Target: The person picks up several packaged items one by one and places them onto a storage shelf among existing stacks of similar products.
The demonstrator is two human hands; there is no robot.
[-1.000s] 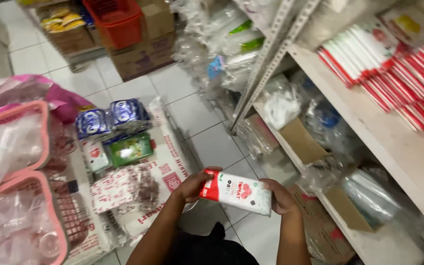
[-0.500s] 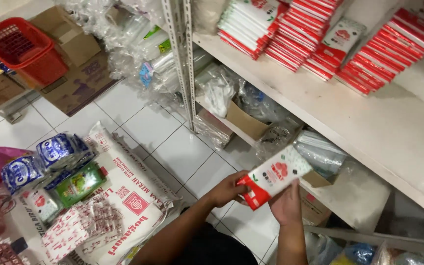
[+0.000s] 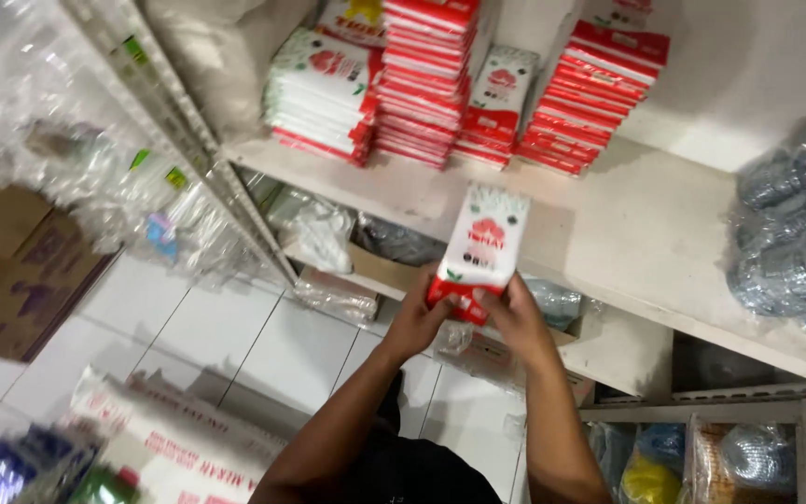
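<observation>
Shelf (image 3: 627, 233), white, bare at centre; stacks (image 3: 422, 79) of red-and-white packs stand along its back, at 12 o'clock from my hands. Pack (image 3: 485, 245), white with a red base, upright and raised against the shelf front. My left hand (image 3: 414, 322) and right hand (image 3: 515, 319) are both clamped on its red lower end, left at 8 o'clock and right at 5 o'clock of the pack. Step in hand, as I judge it: carrying the pack up to the shelf. The next move would call for a forward reach toward 12 o'clock, keeping the pack upright.

Shop — stocked shelf (image 3: 636, 233), stacked packets (image 3: 426, 84)
</observation>
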